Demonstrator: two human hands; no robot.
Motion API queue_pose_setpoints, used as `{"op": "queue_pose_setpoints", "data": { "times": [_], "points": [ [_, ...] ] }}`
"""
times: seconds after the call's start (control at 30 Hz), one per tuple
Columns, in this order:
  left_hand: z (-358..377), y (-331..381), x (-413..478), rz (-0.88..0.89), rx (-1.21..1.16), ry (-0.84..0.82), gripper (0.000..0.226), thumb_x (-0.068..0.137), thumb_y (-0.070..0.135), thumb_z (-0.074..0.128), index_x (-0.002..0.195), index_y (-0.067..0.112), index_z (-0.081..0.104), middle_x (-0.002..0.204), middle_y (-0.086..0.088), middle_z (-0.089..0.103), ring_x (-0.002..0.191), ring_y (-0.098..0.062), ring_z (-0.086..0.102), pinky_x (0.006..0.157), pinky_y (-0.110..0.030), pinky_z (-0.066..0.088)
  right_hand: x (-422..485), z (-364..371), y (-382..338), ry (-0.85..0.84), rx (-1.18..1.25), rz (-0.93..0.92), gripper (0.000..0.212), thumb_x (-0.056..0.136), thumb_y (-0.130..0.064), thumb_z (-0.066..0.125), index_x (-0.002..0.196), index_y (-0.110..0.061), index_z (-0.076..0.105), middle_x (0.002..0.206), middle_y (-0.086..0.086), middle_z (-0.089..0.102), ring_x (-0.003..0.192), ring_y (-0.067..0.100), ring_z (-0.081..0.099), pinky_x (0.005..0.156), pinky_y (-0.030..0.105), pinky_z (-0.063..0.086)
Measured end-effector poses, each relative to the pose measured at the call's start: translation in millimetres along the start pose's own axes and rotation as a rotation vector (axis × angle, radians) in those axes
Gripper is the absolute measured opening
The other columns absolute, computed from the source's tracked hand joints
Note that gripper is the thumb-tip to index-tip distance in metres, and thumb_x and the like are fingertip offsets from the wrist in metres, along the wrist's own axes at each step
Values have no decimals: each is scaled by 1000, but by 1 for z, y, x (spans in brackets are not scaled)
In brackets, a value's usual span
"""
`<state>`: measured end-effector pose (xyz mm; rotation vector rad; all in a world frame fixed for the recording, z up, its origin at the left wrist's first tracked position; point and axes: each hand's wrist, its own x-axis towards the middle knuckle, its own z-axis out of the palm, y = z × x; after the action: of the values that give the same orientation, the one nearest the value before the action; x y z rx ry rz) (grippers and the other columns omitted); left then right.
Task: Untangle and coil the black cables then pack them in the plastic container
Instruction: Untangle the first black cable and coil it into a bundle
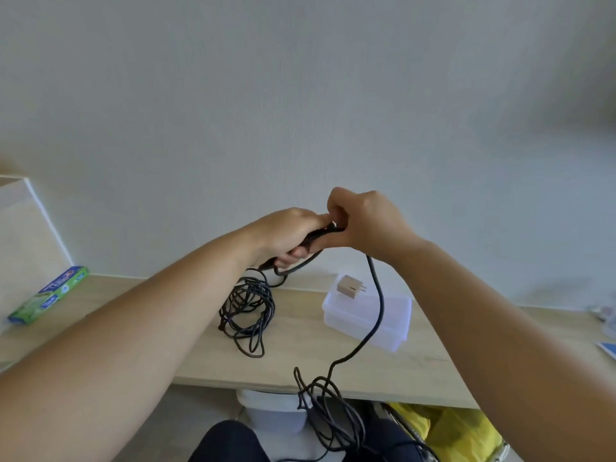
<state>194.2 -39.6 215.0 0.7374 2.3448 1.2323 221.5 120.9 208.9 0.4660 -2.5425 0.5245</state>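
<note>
Light: bright, soft, even
Shadow: dimmer wall at 2 o'clock
Edges: wide-angle bend, slight blur at 6 o'clock

A light wooden tabletop is being backed by a plain, pale grey textured wall, which is being lit softly.

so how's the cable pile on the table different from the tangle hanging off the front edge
The cable pile lies wholly on the table, left of the plastic container; the hanging tangle droops past the table's front edge. The pile's strand rises to the left hand; the tangle's strand climbs across the container to the right hand. Both are black, loose and not yet coiled.
</note>
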Motion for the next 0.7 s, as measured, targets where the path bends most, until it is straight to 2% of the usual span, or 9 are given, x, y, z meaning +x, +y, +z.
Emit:
{"op": "queue_pose_setpoints", "data": {
  "times": [0.1, 0.17, 0.2, 0.27, 0.3, 0.4, 0.5, 0.6, 0.7],
  "points": [
    [-11, 0, 3, -63, -34, 39, 35, 100, 38, 37, 78, 12, 43, 45, 2, 26, 32, -10, 18, 37, -16, 15, -10, 5, 2, -105, 268, 222, 53, 64, -39, 84, 99, -25, 46, 78, -7, 61, 74, 14, 59, 68, 25, 46],
    [-19, -4, 3, -48, -88, 94, 31, 100, 36, 37, 80, 13, 45, 44, 3, 26, 32, -9, 18, 37, -15, 13, -23, 14, 7, -235, 407, 342, 50, 69, -34, 82, 105, -25, 48, 87, -6, 66, 82, 11, 63, 75, 23, 49],
    [-23, -5, 2, -38, -107, 116, 31, 100, 35, 37, 80, 13, 45, 43, 4, 26, 31, -9, 18, 38, -15, 13, -32, 18, 9, -334, 477, 391, 40, 74, -31, 79, 103, -22, 52, 86, -3, 69, 81, 11, 65, 77, 25, 50],
    [-29, -9, 0, -39, -116, 120, 32, 99, 35, 37, 78, 12, 45, 41, 4, 26, 31, -9, 17, 38, -15, 12, -47, 22, 13, -471, 650, 437, 11, 85, -20, 68, 91, -15, 60, 70, 0, 68, 67, 16, 63, 73, 28, 53],
    [-32, -13, -2, -55, -111, 80, 34, 99, 36, 37, 77, 12, 45, 41, 5, 26, 31, -9, 17, 38, -16, 12, -52, 22, 16, -460, 752, 450, 6, 89, -15, 63, 84, -13, 60, 60, -1, 61, 57, 16, 55, 66, 28, 53],
    [-35, -24, -10, -113, -185, -208, 48, 94, 54, 39, 75, 11, 50, 41, 6, 27, 30, -6, 18, 36, -14, 13, -51, 18, 28, -192, 930, 506, 17, 92, -11, 56, 76, -13, 59, 50, -7, 40, 46, 8, 33, 50, 24, 32],
    [-33, -28, -17, -20, -390, -443, 48, 77, 61, 62, 73, 14, 55, 39, 9, 30, 28, -2, 22, 32, -11, 18, -42, 12, 25, -36, 867, 465, 11, 90, -17, 61, 81, -11, 62, 49, -9, 43, 46, 7, 33, 48, 20, 31],
    [-32, -17, -17, 147, -658, -453, 40, 72, 55, 70, 70, 17, 56, 36, 12, 34, 25, 1, 26, 30, -10, 20, -33, 11, 17, 50, 862, 429, 15, 92, -24, 57, 88, -13, 64, 56, -8, 54, 52, 11, 46, 56, 24, 45],
    [-32, 2, -17, 274, -894, -276, 37, 81, 52, 55, 67, 18, 53, 32, 12, 32, 22, 1, 25, 28, -10, 18, -38, 21, 13, 28, 984, 468, 26, 98, -33, 43, 105, -15, 60, 82, 1, 65, 72, 15, 63, 78, 30, 55]
  ]
}}
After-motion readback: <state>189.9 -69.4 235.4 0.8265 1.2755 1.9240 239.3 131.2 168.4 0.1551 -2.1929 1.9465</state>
